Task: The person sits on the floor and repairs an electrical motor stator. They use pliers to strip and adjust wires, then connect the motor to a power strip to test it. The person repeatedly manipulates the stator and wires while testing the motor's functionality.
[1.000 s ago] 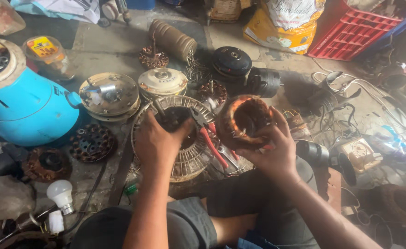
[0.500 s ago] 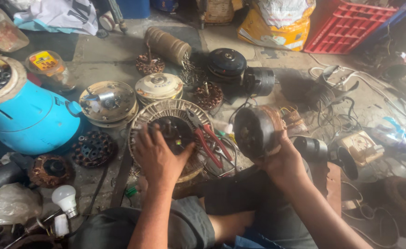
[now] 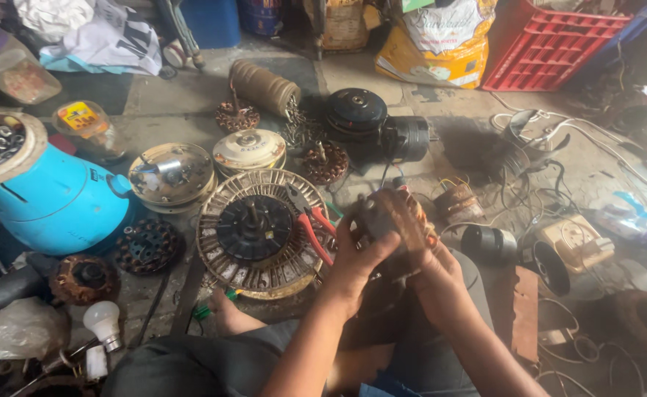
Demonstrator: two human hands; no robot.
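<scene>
A: Hands?
B: Left hand (image 3: 356,254) and right hand (image 3: 434,276) both clamp the copper-wound stator (image 3: 395,217), fingers curled round it, lifted off the floor over the lap so the core can be turned and viewed

A: Left of it?
B: Red-handled pliers (image 3: 310,228) lie on the big fan rotor (image 3: 261,231), in easy reach

A: Containers?
B: Blue canister (image 3: 51,202) far left, tray of nuts on top. Far right red crate (image 3: 551,44), contents can't tell
</scene>
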